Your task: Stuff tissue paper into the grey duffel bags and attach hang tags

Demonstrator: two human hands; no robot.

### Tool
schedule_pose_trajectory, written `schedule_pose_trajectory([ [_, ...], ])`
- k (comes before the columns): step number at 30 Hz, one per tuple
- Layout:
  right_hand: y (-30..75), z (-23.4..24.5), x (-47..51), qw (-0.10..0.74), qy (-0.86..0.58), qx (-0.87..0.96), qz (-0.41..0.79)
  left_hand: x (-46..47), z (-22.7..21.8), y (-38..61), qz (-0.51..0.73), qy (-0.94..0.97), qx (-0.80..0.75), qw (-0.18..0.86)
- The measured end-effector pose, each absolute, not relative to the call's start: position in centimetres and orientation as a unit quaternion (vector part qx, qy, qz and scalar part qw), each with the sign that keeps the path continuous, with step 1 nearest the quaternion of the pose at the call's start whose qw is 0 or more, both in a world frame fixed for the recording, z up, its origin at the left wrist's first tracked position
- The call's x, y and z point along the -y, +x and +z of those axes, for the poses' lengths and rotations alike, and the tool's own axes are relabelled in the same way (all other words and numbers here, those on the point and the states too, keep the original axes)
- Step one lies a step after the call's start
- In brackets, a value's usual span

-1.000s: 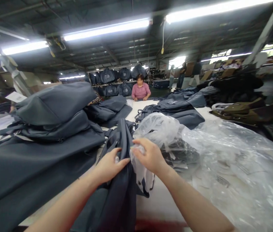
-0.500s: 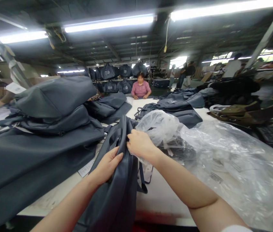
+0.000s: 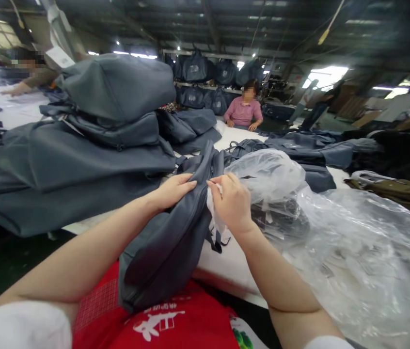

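A dark blue-grey bag [image 3: 168, 242] stands tilted in front of me, its lower end against my red apron [image 3: 190, 320]. My left hand [image 3: 176, 190] is closed on its side, thumb lying along the upper face near the zipper seam. On the other side my right hand [image 3: 232, 201] is closed, thumb and forefinger pinched together at the bag's edge. A thin white piece [image 3: 215, 208], cloth or film, hangs from under its fingers. Black strap ends dangle below that hand. What the pinched fingertips hold at the seam is too small to make out.
Large blue-grey bags [image 3: 118, 87] are piled on the left. Clear plastic bags [image 3: 354, 252] spread over the white table [image 3: 227, 264] at right. More bags [image 3: 299, 150] lie beyond. A person in a pink shirt [image 3: 243, 112] sits across the table; another person [image 3: 30, 72] works at far left.
My view has tilted down and turned left, bringing the red apron into sight. The bag leans closer to me. My right hand has rolled, and the white piece under it now shows more.
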State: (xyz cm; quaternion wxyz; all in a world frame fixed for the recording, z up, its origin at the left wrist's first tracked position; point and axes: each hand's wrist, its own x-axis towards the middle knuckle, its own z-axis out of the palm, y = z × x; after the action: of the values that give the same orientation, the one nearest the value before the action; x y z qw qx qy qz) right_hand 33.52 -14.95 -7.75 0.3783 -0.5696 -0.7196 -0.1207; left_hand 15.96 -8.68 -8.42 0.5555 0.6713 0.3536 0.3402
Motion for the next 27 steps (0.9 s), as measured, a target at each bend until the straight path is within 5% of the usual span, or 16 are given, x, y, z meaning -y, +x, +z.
schedule_pose_trajectory([
  [5, 26.9, -10.8, 22.9, 0.341, -0.362, 0.859, -0.120, 5.8, -8.0, 14.6, 0.390, 0.572, -0.399, 0.601],
  [10, 20.4, -17.8, 26.6, 0.164, -0.149, 0.975, -0.011, 3.1, -7.6, 12.3, 0.423, 0.532, -0.469, 0.563],
  [13, 19.7, -17.1, 25.2, 0.081, -0.115, 0.989, 0.047, 3.6, -7.7, 11.2, 0.415, 0.539, -0.461, 0.569],
  [19, 25.4, -8.9, 19.6, 0.208, -0.278, 0.936, 0.063, 6.9, -7.2, 10.3, 0.347, 0.580, -0.382, 0.630],
  [21, 27.5, -9.6, 18.3, 0.130, -0.309, 0.942, 0.027, 7.3, -7.0, 9.9, 0.346, 0.575, -0.376, 0.638],
  [25, 29.9, -13.8, 17.0, -0.181, -0.340, 0.921, 0.067, 6.9, -7.4, 9.0, 0.381, 0.523, -0.372, 0.666],
  [27, 30.1, -14.2, 16.5, -0.197, -0.371, 0.901, 0.112, 6.5, -7.9, 8.9, 0.393, 0.502, -0.374, 0.673],
])
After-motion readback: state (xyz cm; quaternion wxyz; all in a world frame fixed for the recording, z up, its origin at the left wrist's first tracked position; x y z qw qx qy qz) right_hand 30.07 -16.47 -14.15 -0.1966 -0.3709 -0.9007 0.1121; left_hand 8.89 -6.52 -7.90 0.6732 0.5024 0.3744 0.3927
